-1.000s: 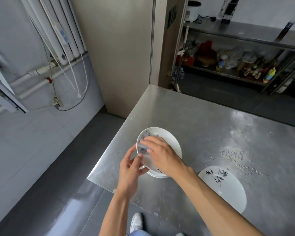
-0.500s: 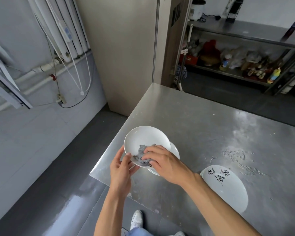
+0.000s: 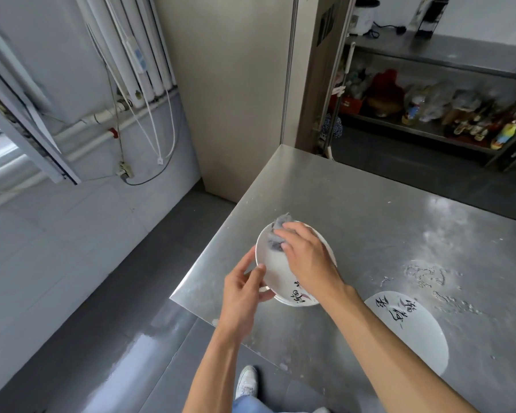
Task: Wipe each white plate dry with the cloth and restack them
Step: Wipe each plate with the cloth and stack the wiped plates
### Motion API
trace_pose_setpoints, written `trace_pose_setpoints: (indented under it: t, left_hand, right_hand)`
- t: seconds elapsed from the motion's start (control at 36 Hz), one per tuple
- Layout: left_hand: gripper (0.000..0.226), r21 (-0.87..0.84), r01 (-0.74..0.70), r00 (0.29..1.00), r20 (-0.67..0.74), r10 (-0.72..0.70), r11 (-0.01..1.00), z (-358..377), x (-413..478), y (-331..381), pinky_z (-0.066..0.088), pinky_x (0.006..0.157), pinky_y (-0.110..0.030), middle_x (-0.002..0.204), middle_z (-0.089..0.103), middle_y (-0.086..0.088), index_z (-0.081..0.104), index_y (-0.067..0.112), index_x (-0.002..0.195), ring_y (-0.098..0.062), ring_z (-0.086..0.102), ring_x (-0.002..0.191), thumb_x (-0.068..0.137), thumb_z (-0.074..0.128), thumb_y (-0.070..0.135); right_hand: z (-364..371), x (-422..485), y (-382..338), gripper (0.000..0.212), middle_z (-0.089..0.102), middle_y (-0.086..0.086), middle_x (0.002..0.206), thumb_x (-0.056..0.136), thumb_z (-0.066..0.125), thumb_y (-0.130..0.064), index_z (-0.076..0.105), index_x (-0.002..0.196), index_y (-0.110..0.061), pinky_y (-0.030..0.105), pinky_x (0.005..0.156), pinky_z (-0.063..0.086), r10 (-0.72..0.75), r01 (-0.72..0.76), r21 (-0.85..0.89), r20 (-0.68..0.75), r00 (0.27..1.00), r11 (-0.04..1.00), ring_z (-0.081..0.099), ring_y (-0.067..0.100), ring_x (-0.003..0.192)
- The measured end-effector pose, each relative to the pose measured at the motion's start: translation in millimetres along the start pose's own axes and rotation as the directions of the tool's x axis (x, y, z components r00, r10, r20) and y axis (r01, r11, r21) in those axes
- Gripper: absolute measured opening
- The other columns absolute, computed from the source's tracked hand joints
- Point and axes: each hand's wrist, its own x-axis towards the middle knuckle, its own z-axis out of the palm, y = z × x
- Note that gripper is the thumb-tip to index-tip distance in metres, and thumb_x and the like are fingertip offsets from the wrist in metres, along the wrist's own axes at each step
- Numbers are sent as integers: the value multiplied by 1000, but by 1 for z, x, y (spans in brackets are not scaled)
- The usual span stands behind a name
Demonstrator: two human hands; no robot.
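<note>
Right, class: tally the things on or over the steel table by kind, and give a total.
White plates: 3 (held plate, rim of a plate under it, plate lying apart)
Cloths: 1 (grey cloth)
Hands: 2 (left hand, right hand)
Total: 6

Open across the far and right of the steel table (image 3: 355, 198). Crowded at the near left corner by the tilted plate (image 3: 273, 269), the left hand (image 3: 242, 290) gripping its rim and the right hand (image 3: 307, 257) holding the cloth (image 3: 276, 234) on it; blocked near right by a flat plate (image 3: 408, 332). Perhaps wet around the pale smears (image 3: 423, 275) beyond it.
</note>
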Motion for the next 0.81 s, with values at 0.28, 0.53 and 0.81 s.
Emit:
trace_pose_setpoints:
  t: [0.28, 0.53, 0.81]
  left_hand:
    - [40, -56, 47, 986, -158, -55, 997, -17, 0, -5, 57, 95, -55, 117, 76, -15, 70, 24, 134, -28, 70, 100, 106, 46, 10]
    - [42, -157, 4, 945, -322, -55, 988, -21, 4, 2, 62, 71, -27, 113, 79, -3, 66, 31, 139, -18, 76, 88, 107, 47, 10]
    - [36, -320, -23, 905, -408, -116, 947, -13, 13, 7, 63, 71, -27, 99, 80, 0, 64, 29, 128, -25, 78, 88, 104, 52, 5]
  right_hand:
    - [14, -16, -27, 38, 62, -1, 126, 90, 58, 2, 69, 123, -15, 27, 102, 43, -210, 192, 106, 206, 956, 976, 53, 20, 115]
    - [-5, -24, -3, 17, 66, -1, 90, 80, 52, 3, 65, 80, -9, 38, 75, 49, 25, -24, 36, -25, 999, 999, 53, 27, 84]
    - [-16, -33, 16, 28, 58, -8, 60, 97, 50, -40, 47, 124, -31, 36, 61, 45, 103, -97, -75, 72, 992, 992, 53, 30, 68]
